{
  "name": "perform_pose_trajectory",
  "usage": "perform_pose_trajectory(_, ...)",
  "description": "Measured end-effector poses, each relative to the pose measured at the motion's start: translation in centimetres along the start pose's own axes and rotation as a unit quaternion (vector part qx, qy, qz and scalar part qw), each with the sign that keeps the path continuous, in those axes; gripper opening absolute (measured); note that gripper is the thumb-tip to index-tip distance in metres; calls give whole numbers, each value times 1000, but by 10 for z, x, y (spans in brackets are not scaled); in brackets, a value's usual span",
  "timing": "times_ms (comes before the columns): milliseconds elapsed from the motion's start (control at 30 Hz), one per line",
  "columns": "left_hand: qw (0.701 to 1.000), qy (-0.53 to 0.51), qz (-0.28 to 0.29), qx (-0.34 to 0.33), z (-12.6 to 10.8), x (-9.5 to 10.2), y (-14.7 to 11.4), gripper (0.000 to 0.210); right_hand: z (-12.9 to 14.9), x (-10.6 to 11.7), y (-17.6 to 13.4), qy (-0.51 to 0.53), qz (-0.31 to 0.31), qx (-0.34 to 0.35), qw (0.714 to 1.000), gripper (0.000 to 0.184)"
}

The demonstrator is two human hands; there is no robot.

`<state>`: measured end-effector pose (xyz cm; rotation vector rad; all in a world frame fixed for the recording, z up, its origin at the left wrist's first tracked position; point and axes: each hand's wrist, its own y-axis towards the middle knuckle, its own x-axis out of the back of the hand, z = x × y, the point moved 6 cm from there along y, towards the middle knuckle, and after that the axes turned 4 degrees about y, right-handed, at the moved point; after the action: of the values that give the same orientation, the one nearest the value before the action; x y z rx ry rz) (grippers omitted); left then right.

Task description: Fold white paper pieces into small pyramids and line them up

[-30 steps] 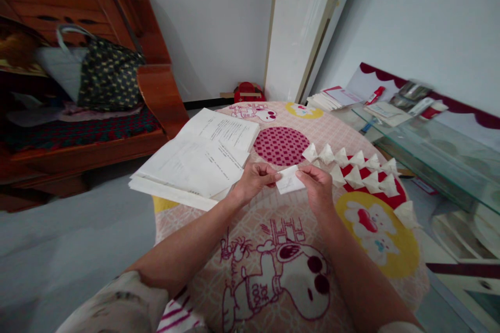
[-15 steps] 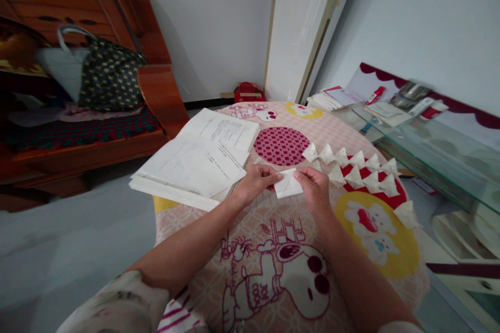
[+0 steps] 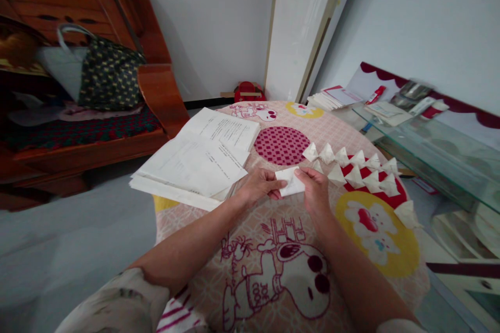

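A small folded piece of white paper [image 3: 291, 182] is held between both hands above the middle of the table. My left hand [image 3: 261, 185] pinches its left side, thumb on top and fingers underneath. My right hand [image 3: 314, 185] grips the right edge, with the thumb near the upper corner. To the right of my hands, several folded white paper pieces [image 3: 354, 177] with pointed tops stand in rows on the cloth. Left of my hands lies an open stack of printed paper sheets [image 3: 191, 166], partly behind my left wrist.
A patterned tablecloth [image 3: 219, 226] covers the round table. A glass shelf [image 3: 441, 151] with small items stands close on the right. At the left is a wooden bench [image 3: 164, 93] bearing a dark patterned bag [image 3: 111, 75]. A tall white cabinet unit [image 3: 292, 36] stands behind.
My left thumb has slid lower and farther right over the folded paper, and its fingers reach more underneath. The paper has turned slightly. The standing pieces have not moved.
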<state>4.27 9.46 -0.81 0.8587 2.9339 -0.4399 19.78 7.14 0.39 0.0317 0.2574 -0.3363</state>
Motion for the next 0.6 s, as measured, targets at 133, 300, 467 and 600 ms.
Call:
perform_pose_trajectory(133,999,9,-10,30,3,-1,-1,39,-3,0,1,-1,-15,-1,1000,26)
perform_pose_trajectory(300,999,-26,12,36,4,-5,-3,35,-5,-1,2,8,-25,4,1000,25)
perform_pose_trajectory(467,999,-16,24,25,5,-8,-1,34,-3,-2,0,-1,-27,10,1000,26)
perform_pose_trajectory(600,998,2,38,42,8,-11,-1,39,-4,0,2,-24,-25,23,999,27)
